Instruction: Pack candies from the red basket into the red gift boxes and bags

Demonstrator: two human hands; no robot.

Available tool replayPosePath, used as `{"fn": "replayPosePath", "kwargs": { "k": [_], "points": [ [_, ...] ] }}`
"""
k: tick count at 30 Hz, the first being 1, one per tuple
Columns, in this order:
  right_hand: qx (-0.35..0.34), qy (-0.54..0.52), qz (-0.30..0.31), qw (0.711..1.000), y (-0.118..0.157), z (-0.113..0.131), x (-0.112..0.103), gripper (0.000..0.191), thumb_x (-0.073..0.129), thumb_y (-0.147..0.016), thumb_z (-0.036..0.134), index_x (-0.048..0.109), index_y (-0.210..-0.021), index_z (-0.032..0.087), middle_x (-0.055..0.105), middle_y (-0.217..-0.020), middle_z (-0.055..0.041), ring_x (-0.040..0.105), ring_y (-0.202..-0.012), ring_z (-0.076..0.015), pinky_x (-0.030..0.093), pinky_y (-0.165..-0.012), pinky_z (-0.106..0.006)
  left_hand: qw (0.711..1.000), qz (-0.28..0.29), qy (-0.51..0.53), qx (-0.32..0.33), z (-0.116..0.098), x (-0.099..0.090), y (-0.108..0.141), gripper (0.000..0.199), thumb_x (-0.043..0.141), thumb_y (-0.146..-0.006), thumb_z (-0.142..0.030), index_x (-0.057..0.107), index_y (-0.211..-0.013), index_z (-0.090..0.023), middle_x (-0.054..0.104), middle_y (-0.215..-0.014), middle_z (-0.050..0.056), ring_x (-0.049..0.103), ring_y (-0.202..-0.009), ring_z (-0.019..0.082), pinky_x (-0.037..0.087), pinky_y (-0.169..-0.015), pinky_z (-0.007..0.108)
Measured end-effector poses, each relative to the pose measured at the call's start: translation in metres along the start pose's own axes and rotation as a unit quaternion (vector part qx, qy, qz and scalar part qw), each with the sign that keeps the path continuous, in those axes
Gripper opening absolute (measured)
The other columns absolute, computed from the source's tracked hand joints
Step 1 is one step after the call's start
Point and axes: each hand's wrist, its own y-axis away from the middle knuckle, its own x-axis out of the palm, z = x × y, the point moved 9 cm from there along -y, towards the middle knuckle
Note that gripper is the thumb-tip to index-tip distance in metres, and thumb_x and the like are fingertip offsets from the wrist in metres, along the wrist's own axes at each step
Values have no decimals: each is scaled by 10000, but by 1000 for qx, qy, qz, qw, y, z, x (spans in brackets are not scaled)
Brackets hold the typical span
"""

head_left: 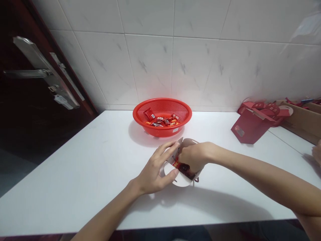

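Note:
A small open paper candy box (182, 179), pale on the inside with rounded flaps, stands on the table in front of me. My left hand (155, 170) grips its left side, the thumb on the near flap and the fingers along the upper edge. Down inside the box is my right hand (192, 159), curled, with its fingertips hidden. Red and dark wrapped candies (182, 167) show in the box beneath it. Behind the box sits a red plastic basket (162, 132) holding several small wrapped sweets (165, 122).
Red folded boxes (253, 125) stand at the right, beside a cardboard carton (304, 120). Another person's hand (317, 152) shows at the right edge. A tiled wall (150, 67) closes off the back of the white table (82, 167), and a dark door (22, 110) is at left.

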Motion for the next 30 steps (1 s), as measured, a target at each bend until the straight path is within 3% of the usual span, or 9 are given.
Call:
{"fn": "replayPosePath", "kwargs": {
  "k": [3,6,11,14,21,30],
  "points": [
    [4,17,18,1000,-4,3,8,274,715,-693,124,538,-492,181,509,-498,11,569,-615,-181,444,-651,-311,1000,-1,-10,-17,1,-1,-2,493,611,-872,-247,597,-1364,-240,510,-1460,145,500,-1348,333,482,-1067,516],
    [-31,1,20,999,-7,10,12,250,785,-660,204,577,-522,196,554,-548,19,627,-766,-212,453,-765,-331,999,10,-11,-33,2,1,-3,373,621,-871,-277,686,-1231,-208,590,-1359,140,560,-1278,319,522,-1018,472],
    [-34,9,23,999,-5,12,14,160,796,-667,241,643,-645,203,610,-651,15,645,-790,-213,437,-742,-315,999,17,-16,-32,-2,1,-3,435,575,-897,-287,631,-1315,-180,710,-1097,106,667,-1024,255,569,-897,405],
    [-23,43,6,999,-1,13,10,52,713,-731,150,691,-765,184,666,-694,-10,640,-733,-196,418,-693,-301,999,-4,-54,-3,-12,-4,0,479,573,-876,-248,605,-1349,-179,720,-1117,113,668,-1028,263,567,-885,409],
    [-69,100,-74,990,17,33,-4,240,559,-803,58,730,-956,125,748,-858,-107,680,-771,-217,394,-660,-306,986,-80,-140,49,-42,-22,21,605,564,-834,-166,519,-1437,-202,700,-1169,132,668,-1028,271,574,-849,411],
    [-88,72,-135,984,25,52,-6,238,544,-862,62,740,-975,136,761,-893,-110,708,-842,-237,386,-679,-318,980,-75,-170,67,-61,-29,28,676,548,-802,-124,485,-1467,-226,687,-1222,119,658,-1075,283,555,-903,429]
  ]
}}
